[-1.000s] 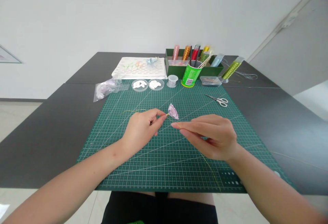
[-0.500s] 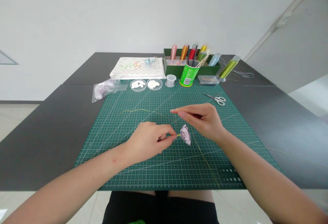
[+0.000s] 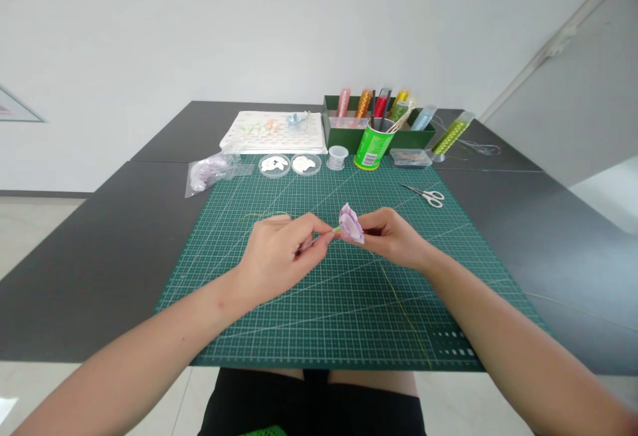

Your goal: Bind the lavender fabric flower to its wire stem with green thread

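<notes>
Left fingertips [image 3: 323,240] together, apparently on stem [image 3: 337,228]

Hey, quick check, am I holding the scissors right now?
No, the scissors lie on the green cutting mat, apart from your right hand, and your left hand pinches the purple flower by its stem.

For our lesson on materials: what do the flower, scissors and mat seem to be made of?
Flower: perhaps fabric or paper, softly matte; its thin lilac petals fold and overlap.
Scissors: probably metal blades, dark and slender, with plain white handles that look like smooth plastic.
Mat: likely plastic or vinyl, matte; a flat green sheet printed with a fine white grid.
</notes>
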### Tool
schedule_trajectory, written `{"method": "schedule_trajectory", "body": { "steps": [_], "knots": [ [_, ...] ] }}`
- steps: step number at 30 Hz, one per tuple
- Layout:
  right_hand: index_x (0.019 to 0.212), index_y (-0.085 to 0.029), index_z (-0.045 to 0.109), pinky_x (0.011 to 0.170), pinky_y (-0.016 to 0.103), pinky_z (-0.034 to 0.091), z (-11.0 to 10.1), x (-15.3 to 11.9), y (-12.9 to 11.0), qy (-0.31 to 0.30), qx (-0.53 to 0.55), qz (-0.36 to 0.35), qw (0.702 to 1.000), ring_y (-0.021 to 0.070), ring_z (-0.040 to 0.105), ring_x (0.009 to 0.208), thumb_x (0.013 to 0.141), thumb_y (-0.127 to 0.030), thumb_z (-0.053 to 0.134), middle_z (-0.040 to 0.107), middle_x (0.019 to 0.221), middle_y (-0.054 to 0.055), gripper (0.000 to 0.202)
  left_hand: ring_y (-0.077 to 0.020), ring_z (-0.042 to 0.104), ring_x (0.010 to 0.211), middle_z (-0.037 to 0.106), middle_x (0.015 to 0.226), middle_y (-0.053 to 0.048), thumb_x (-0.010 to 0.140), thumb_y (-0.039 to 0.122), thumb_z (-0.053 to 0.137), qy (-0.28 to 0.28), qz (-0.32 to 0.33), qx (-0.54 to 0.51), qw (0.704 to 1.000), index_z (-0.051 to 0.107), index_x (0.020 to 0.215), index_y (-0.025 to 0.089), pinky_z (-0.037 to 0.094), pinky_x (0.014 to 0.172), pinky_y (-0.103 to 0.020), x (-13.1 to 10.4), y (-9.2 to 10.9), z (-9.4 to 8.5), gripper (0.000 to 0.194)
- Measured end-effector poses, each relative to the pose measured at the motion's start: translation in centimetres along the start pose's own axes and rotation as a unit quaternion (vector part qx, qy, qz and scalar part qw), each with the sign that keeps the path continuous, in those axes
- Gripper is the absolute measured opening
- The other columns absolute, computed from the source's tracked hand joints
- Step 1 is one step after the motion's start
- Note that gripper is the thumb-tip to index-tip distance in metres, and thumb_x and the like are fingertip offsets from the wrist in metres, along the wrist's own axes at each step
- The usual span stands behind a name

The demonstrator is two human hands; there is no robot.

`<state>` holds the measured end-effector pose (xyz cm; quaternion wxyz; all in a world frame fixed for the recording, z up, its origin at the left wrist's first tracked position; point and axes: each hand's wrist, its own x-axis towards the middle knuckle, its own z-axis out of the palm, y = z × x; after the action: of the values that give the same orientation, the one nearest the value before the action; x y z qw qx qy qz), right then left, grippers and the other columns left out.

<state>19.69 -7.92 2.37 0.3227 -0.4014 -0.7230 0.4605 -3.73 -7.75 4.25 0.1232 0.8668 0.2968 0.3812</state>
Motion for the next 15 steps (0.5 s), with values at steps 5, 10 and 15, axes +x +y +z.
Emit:
{"method": "schedule_trajectory", "body": {
  "steps": [5, 10, 15],
  "knots": [
    [0.103, -0.011, 0.083, 0.043, 0.023, 0.015, -0.5, -0.3, -0.4, -0.068, -0.017, 0.020, 0.997, 0.0067, 0.024, 0.049, 0.096, -0.042, 0.065, 0.043, 0.052, -0.005, 0.036, -0.0103, 0.059, 0.050, 0.059, 0.048, 0.007, 0.099, 0.026, 0.058, 0.037, -0.070, 0.033, 0.996, 0.069, 0.085, 0.020, 0.041, 0.055, -0.022, 0.3, -0.1, -0.6, 0.018],
    [0.103, -0.013, 0.083, 0.044, 0.024, 0.019, -1.3, -0.8, -1.4, -0.136, -0.028, -0.025, 0.990, 0.0064, 0.028, 0.047, 0.098, -0.038, 0.064, 0.047, 0.052, -0.005, 0.032, -0.0112, 0.060, 0.052, 0.060, 0.048, 0.007, 0.098, 0.028, 0.058, 0.041, -0.121, 0.021, 0.992, 0.070, 0.085, 0.021, 0.040, 0.055, -0.022, 0.5, -0.3, -0.6, 0.018],
    [0.105, -0.015, 0.083, 0.044, 0.024, 0.021, -1.5, -1.4, -2.6, -0.156, 0.014, -0.066, 0.985, 0.0062, 0.028, 0.046, 0.098, -0.032, 0.065, 0.046, 0.050, -0.005, 0.026, -0.0118, 0.058, 0.051, 0.059, 0.048, 0.007, 0.098, 0.028, 0.057, 0.013, -0.117, 0.052, 0.992, 0.071, 0.085, 0.021, 0.040, 0.058, -0.023, 0.5, -1.1, 0.0, 0.020]
  ]
}}
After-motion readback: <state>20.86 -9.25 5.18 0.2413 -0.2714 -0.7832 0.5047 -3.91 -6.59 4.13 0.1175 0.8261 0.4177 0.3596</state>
